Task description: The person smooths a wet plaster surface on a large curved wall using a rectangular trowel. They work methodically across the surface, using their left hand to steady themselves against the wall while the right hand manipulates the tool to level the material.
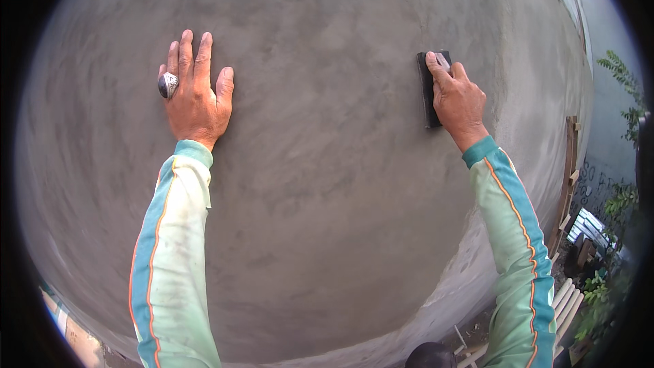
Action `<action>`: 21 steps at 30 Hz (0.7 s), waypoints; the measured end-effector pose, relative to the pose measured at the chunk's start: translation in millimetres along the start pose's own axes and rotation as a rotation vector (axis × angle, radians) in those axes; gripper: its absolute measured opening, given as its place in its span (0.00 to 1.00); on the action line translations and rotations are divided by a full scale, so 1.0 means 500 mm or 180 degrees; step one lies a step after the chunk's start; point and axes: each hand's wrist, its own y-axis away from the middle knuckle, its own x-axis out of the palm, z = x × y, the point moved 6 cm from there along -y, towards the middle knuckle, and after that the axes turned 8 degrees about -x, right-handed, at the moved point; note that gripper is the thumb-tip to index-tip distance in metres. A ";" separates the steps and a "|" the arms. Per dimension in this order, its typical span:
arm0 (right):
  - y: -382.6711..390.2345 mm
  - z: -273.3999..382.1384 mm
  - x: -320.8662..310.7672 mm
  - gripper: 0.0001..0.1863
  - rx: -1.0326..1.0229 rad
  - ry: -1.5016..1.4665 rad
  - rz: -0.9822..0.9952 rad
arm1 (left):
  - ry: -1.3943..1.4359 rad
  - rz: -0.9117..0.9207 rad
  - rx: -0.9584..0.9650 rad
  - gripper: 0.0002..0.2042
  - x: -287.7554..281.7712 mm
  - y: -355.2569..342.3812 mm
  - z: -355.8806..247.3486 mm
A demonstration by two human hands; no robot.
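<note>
In front of me spreads a grey plastered wall point(313, 184), its surface smeared with darker, damp-looking patches. My left hand point(197, 99) lies flat on it at the left, fingers stretched upward and thumb apart; a ring with a large dark stone point(167, 85) sits on one finger. Toward the right, my right hand point(460, 99) is closed around a dark rectangular plastering float point(428, 99), which stands upright with its long side vertical, against the wall. The float's handle is mostly covered by my fingers.
A wooden ladder-like frame point(567, 170) leans at the wall's right end. Beyond it stand a pale blue wall point(603, 136) and green leaves point(623, 82). Several pale poles point(567, 303) lie low at the right. A dark rounded object point(430, 356) shows at the bottom edge.
</note>
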 end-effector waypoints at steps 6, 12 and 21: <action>0.022 -0.017 0.018 0.19 0.0201 0.0172 -0.0272 | 0.0004 -0.0065 0.0048 0.30 -0.003 0.000 -0.003; -0.047 -0.027 0.000 0.20 0.0014 0.0217 -0.0365 | 0.0008 -0.0079 0.0047 0.30 -0.002 -0.001 -0.001; -0.037 -0.003 -0.009 0.20 0.0051 0.0136 -0.0068 | 0.0031 0.0072 -0.0047 0.29 0.003 0.001 0.003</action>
